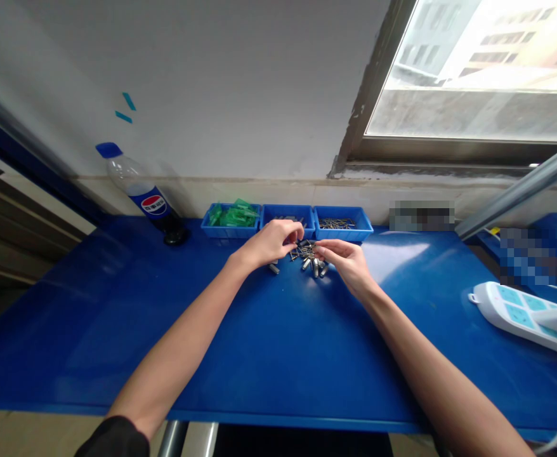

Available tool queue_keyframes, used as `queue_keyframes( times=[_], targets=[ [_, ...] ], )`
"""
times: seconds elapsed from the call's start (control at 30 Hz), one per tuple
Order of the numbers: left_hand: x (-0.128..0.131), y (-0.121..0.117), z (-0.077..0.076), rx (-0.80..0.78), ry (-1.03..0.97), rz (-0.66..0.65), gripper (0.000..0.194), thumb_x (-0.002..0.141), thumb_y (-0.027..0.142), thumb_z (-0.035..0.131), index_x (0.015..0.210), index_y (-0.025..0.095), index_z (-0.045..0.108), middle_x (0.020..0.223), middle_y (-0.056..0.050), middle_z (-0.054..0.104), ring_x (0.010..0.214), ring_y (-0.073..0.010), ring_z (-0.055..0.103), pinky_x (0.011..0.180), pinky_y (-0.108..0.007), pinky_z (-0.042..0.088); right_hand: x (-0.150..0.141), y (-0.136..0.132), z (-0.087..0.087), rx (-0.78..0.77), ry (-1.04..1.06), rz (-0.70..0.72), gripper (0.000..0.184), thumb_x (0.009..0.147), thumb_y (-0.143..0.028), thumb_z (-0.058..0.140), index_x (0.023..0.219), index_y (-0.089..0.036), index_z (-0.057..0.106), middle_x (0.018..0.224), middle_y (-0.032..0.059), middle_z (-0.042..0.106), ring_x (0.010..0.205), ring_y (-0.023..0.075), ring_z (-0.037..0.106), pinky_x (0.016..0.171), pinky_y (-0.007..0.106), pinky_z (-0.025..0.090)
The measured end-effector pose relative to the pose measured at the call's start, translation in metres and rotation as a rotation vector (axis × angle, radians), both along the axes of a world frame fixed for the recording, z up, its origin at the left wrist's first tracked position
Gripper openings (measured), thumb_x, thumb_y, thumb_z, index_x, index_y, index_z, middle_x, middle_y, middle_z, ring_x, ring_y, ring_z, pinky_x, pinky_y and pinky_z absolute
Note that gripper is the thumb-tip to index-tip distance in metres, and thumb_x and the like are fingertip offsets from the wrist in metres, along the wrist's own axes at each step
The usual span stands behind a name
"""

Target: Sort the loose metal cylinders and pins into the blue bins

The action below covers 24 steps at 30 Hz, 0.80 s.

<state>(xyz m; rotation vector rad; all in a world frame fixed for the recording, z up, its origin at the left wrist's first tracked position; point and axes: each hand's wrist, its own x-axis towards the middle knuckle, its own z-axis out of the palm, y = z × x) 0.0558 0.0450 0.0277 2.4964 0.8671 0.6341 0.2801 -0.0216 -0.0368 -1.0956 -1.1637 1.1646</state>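
Head view: both hands' fingers [294, 236] meet over metal parts [309, 256].

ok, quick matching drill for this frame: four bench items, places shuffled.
Things:
1. bottle
2. tray of green parts
3. tray of thin metal pins
4. white power strip

Places:
A. right edge of the bench
B. leftmost of the three trays
C. far left, by the wall
D. rightmost of the three trays

Pairs: 1-C, 2-B, 3-D, 4-A

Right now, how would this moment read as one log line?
left hand: fingers pinching small metal parts | right hand: fingers at same pile | behind: three blue trays
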Motion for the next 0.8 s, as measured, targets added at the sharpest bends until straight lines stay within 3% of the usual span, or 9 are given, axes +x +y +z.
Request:
queue_keyframes(
  times=[0.17, 0.33, 0.57, 0.8],
  targets=[
    [-0.007, 0.006, -0.012, 0.026, 0.253, 0.057, 0.022, 0.086, 0.004, 0.064, 0.097, 0.017, 0.077, 0.104, -0.008, 0.074, 0.092, -0.0198, 0.071, 0.085, -0.027, 0.053, 0.002, 0.001, 0.007, 0.140, 0.070, -0.171, 0.035, 0.077, -0.045, 0.089, 0.105, -0.026, 0.081, 0.109, 0.0074, 0.082, 0.104, 0.0287, 0.077, 0.103, 0.048, 0.056],
    [-0.001, 0.002, -0.017, 0.073, 0.368, 0.073, 0.026, 0.089, 0.006, 0.062, 0.106, 0.017, 0.080, 0.111, -0.011, 0.073, 0.101, -0.0237, 0.072, 0.089, -0.028, 0.054, 0.005, 0.002, 0.004, 0.135, 0.107, -0.150, 0.059, 0.078, -0.040, 0.089, 0.133, -0.032, 0.069, 0.141, 0.0084, 0.070, 0.127, 0.0306, 0.069, 0.113, 0.050, 0.051],
    [0.005, -0.004, -0.016, 0.156, 0.467, 0.078, 0.017, 0.093, 0.012, 0.062, 0.094, 0.018, 0.078, 0.104, -0.010, 0.071, 0.094, -0.0233, 0.071, 0.080, -0.028, 0.053, 0.002, 0.001, 0.002, 0.093, 0.091, -0.097, 0.055, 0.078, -0.046, 0.088, 0.127, -0.029, 0.072, 0.138, 0.0098, 0.071, 0.120, 0.0328, 0.071, 0.111, 0.052, 0.052],
    [-0.001, -0.002, -0.007, 0.146, 0.451, 0.045, 0.007, 0.095, 0.014, 0.064, 0.096, 0.017, 0.071, 0.105, -0.009, 0.072, 0.093, -0.0225, 0.070, 0.078, -0.028, 0.051, 0.002, 0.000, 0.003, 0.070, 0.077, -0.092, 0.046, 0.079, -0.045, 0.086, 0.121, -0.029, 0.074, 0.130, 0.0087, 0.075, 0.108, 0.0296, 0.075, 0.100, 0.048, 0.056]
  ],
)
